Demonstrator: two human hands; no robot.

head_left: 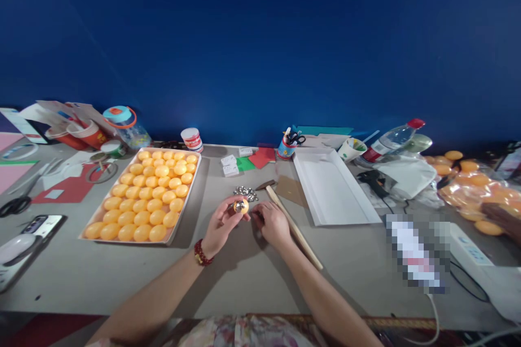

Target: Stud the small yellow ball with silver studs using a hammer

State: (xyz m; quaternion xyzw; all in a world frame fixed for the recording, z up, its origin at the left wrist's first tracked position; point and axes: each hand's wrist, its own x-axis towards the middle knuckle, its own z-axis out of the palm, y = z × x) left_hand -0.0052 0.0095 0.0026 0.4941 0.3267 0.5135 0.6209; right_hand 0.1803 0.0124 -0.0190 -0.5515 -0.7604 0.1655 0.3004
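My left hand (224,220) is closed around an orange table tennis ball (245,205) with a small shiny metal piece on its near face. Just to its right, my right hand (272,223) is low over the table, its fingers curled together; whatever they may hold is hidden. Behind both hands lies a small heap of shiny metal pieces (246,192). A hammer (299,236) with a pale wooden handle rests beside my right hand, its dark head pointing away. Left of my hands, a shallow box (182,222) holds rows of similar orange balls.
A white tray (337,190) lies to the right, before a cup (352,149) and a bottle (393,140). Small white boxes (230,166) and a pen holder (286,148) stand behind. Bagged orange balls (474,187) are far right; scissors (16,205) and a phone (44,225) far left.
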